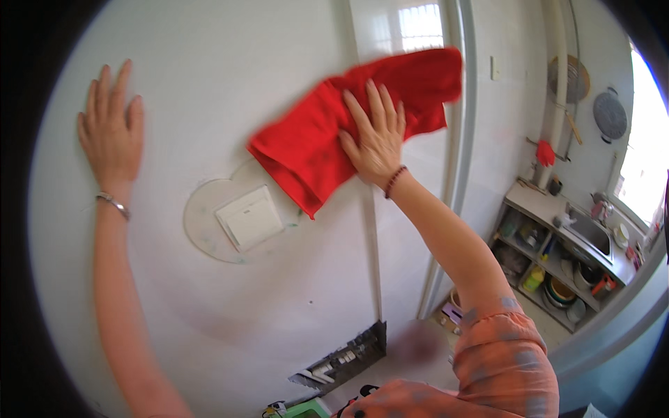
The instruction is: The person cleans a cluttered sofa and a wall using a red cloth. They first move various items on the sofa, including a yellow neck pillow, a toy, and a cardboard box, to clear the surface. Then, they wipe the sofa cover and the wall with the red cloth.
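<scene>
My right hand (380, 138) lies flat on a red cloth (319, 141) and presses it to the white wall (219, 104). The fingers point upward over the fabric, which spreads to both sides and reaches a door frame (465, 136) at its right end. Against the wall on the left rests my left hand (111, 130), palm down with its fingers apart and nothing in it. Below the cloth's left end is a white wall switch (251, 217) set on a clear heart-shaped plate (201, 237).
Low on the wall is a dark recess (345, 360) with white fittings inside. Through the doorway on the right, a counter holds a metal sink (590, 230) above open shelves (543, 261) of pots and bottles. A green object (308, 408) sits at the bottom edge.
</scene>
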### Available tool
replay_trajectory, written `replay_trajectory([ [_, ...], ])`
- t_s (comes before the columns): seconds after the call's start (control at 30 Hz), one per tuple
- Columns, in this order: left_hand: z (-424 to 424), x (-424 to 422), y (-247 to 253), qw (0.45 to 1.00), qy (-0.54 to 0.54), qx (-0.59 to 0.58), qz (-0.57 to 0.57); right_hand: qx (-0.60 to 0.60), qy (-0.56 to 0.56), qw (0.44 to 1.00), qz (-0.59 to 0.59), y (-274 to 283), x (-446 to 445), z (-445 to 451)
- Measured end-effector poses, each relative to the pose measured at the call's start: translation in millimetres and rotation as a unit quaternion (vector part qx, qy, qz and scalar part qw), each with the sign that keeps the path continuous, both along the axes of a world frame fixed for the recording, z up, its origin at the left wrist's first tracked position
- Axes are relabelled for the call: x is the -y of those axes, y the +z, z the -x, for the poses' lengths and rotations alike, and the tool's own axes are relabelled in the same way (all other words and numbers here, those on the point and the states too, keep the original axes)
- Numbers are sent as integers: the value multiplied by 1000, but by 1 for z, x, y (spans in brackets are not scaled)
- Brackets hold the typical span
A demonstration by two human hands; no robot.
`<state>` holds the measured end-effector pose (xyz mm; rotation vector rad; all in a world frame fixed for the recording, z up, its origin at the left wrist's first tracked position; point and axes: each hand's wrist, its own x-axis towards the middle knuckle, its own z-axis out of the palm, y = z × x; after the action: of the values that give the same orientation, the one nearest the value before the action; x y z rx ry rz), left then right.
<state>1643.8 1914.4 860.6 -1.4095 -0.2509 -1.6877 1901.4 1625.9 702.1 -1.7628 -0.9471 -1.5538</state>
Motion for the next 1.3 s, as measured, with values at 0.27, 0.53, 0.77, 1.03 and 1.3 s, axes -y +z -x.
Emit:
replay_trajectory([
  [0.27,-8,23,-15,997,-38,-2,69,17,220,975,-25,88,-31,9],
  [0.53,36,30,6,939,-307,-42,147,14,280,959,47,152,-124,120],
  [0.77,34,145,-29,793,-483,-144,341,92,325,940,51,164,-120,142],
  [1.03,-21,73,0,977,-99,51,182,286,29,955,-67,203,-73,89],
  [1.3,-29,69,9,982,-39,71,170,178,120,974,-68,179,-102,80],
])
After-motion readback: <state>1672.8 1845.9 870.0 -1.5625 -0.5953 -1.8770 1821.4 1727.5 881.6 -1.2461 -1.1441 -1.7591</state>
